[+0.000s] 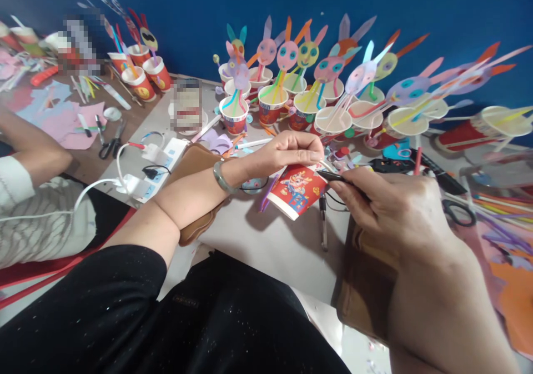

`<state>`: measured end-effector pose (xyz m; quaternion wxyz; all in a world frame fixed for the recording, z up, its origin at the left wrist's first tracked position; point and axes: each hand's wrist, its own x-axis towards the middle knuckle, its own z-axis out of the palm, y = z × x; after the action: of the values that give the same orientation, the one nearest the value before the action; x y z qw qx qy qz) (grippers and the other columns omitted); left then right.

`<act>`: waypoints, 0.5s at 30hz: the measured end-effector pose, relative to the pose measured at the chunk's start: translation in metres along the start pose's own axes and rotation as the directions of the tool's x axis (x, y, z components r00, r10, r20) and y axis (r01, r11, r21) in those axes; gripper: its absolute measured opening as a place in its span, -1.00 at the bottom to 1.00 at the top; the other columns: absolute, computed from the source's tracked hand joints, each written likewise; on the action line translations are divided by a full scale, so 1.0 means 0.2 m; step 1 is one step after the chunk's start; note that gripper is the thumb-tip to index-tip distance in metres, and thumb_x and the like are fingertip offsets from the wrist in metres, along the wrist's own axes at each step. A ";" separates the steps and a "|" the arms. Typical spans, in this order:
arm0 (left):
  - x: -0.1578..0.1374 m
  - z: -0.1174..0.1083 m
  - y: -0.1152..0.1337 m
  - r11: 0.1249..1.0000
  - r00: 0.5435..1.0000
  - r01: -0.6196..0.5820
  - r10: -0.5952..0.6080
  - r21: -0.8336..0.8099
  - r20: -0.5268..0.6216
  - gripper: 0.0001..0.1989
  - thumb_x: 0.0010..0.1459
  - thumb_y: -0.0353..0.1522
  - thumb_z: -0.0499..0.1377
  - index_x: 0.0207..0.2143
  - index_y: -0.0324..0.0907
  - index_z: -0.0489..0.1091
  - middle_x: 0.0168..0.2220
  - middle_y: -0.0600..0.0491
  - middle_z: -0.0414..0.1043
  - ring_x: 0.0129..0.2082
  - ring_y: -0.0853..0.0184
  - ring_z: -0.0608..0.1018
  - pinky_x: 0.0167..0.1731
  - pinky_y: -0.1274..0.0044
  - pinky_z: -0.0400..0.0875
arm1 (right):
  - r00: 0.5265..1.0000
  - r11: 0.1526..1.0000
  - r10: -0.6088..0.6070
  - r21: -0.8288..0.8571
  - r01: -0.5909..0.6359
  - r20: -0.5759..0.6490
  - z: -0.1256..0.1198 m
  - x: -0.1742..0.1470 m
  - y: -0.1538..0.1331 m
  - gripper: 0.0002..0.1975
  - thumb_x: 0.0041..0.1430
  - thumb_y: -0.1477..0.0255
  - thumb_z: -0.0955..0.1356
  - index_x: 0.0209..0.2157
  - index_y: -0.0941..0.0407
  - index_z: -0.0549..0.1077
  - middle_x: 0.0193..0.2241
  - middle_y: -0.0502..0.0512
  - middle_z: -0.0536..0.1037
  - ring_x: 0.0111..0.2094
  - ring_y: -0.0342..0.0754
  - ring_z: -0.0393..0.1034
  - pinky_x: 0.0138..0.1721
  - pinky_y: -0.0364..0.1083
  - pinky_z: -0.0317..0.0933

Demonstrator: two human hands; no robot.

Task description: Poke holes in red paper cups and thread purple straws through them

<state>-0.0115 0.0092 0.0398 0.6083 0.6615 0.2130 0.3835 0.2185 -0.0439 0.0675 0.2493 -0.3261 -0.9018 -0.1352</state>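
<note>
Red paper cup (296, 190) in left hand (287, 151)

head cam | worn, looks forward and down | close over table (266, 240) | blue wall (416, 7) far | single view

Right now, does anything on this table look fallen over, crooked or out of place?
Yes. At the far right, one red cup lies on its side, while the other rabbit cups stand upright. The cup in the left hand is tilted too, but it is held. The right hand holds a dark pen against it.
</note>
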 end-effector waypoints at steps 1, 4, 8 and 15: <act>0.00 0.00 0.00 1.000 1.000 0.009 -0.009 0.000 0.004 -0.42 0.09 0.17 0.32 -0.47 -0.16 0.34 -0.51 0.12 0.28 -0.52 0.46 0.31 -0.48 0.49 0.25 | 1.000 1.000 0.007 0.023 -0.007 0.010 0.00 0.00 0.00 -0.57 0.48 0.23 0.25 -0.48 0.09 0.40 -0.70 -0.07 0.34 -0.69 -0.16 0.20 -0.58 -0.15 -0.05; 0.00 -0.01 0.00 0.999 0.999 0.043 -0.043 -0.014 0.019 -0.43 0.08 0.16 0.33 -0.47 -0.15 0.34 -0.52 0.13 0.27 -0.52 0.45 0.30 -0.49 0.49 0.26 | 0.997 0.990 0.056 0.130 -0.062 0.052 0.01 0.00 0.01 -0.60 0.45 0.25 0.27 -0.48 0.09 0.41 -0.69 -0.06 0.34 -0.68 -0.17 0.21 -0.57 -0.14 -0.02; 0.00 -0.01 0.00 0.998 0.998 0.061 -0.060 -0.036 0.022 -0.43 0.07 0.14 0.35 -0.47 -0.16 0.33 -0.52 0.14 0.27 -0.52 0.46 0.31 -0.47 0.50 0.27 | 0.978 0.873 0.185 0.440 -0.209 0.097 0.02 0.00 0.00 -0.68 0.42 0.24 0.32 -0.40 0.10 0.44 -0.67 -0.10 0.33 -0.67 -0.21 0.15 -0.57 -0.16 0.00; 0.00 0.00 -0.01 0.999 0.999 -0.010 0.012 0.042 -0.039 -0.44 0.13 0.13 0.31 -0.43 -0.17 0.32 -0.49 0.15 0.23 -0.50 0.48 0.27 -0.45 0.52 0.23 | 0.770 0.387 0.584 0.744 -0.544 0.259 0.06 0.03 -0.01 -0.48 0.04 -0.05 0.54 -0.27 0.11 0.50 -0.46 0.00 0.49 -0.49 -0.15 0.24 -0.47 -0.11 0.10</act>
<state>-0.0108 0.0096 0.0388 0.5881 0.6675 0.2291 0.3951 0.2090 -0.0366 0.0616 0.4163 -0.4648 -0.6939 0.3594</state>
